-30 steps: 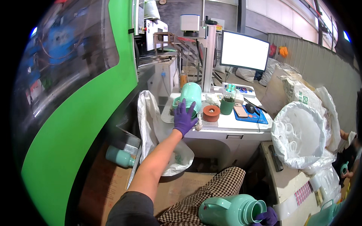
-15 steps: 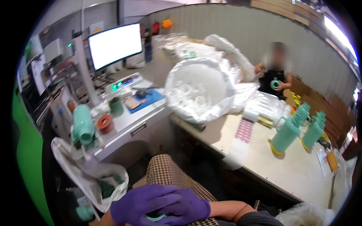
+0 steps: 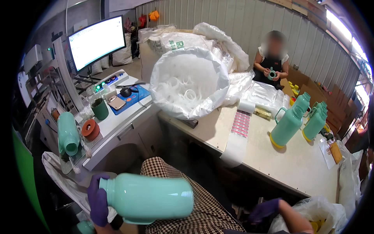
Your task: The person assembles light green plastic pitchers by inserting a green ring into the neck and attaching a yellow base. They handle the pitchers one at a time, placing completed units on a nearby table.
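Note:
Across my lap lies a mint-green thermos flask body [image 3: 154, 197], tilted on its side, with its neck to the left and its broad base to the right. My left hand [image 3: 98, 201], in a purple glove, is closed round the threaded neck. Part of the handle shows along the flask's lower edge. My right hand [image 3: 264, 210], also gloved in purple, is at the lower right and holds nothing that I can see. It is beside a clear plastic bag [image 3: 327, 210] with yellow parts [image 3: 318, 225] in it. Its fingers are dark and blurred.
Mint-green flasks [image 3: 288, 124] with yellow bases stand on the right table [image 3: 272, 167], near a strip of pink labels [image 3: 240, 124]. A lined tub [image 3: 156, 82] holds clear rings. At left are a monitor [image 3: 97, 43], another flask [image 3: 68, 132] and an orange spool [image 3: 90, 130]. A co-worker [image 3: 272, 62] holds a green part.
My hands were together over my lap, with a green rim beneath them. Now the left holds the flask sideways, and the right has moved away to the bag. My view has shifted.

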A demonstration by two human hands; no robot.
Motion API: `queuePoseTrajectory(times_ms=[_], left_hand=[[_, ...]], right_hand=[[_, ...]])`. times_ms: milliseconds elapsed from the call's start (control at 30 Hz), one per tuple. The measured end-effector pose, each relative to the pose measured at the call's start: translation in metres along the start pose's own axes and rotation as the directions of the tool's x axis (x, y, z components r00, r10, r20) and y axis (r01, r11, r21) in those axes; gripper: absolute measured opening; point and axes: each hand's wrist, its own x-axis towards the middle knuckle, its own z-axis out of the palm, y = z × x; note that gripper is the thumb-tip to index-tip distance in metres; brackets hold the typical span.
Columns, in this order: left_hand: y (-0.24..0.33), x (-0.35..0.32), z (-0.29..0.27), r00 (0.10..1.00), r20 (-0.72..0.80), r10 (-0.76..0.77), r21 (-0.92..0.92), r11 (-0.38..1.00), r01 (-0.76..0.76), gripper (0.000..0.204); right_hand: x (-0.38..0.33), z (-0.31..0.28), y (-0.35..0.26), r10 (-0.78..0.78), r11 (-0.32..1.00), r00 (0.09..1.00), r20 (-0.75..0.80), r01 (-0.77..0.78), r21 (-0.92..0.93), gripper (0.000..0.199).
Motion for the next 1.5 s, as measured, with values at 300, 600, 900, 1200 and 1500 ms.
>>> queuePoseTrajectory(times_ms=[300,600,900,1200,1500], left_hand=[[-0.106,-0.032,0.146,0.922,0.280,-0.266,-0.898,0.267,0.350,0.052],[-0.086,-0.067,0.172,0.922,0.284,-0.264,-0.682,0.620,0.388,0.051],[-0.107,-0.092,0.198,0.859,0.408,-0.310,-0.804,0.324,0.499,0.037],[-0.090,-0.093,0.202,0.905,0.426,0.000,-0.069,0.997,0.032,0.040],[-0.146,-0.094,0.185,0.883,0.370,0.289,0.269,0.877,-0.399,0.066]], right_hand=[[-0.033,0.085,0.274,0.827,0.492,0.127,-0.548,-0.636,0.595,0.032],[0.061,0.098,0.256,0.634,0.735,-0.021,-0.773,-0.293,0.611,0.035],[0.057,0.098,0.249,0.587,0.768,-0.023,-0.810,-0.301,0.565,0.038],[0.025,0.180,0.280,0.710,0.641,-0.130,-0.692,-0.288,0.711,0.041],[-0.039,0.318,0.328,0.990,0.080,-0.029,-0.138,-0.694,0.716,0.044]])
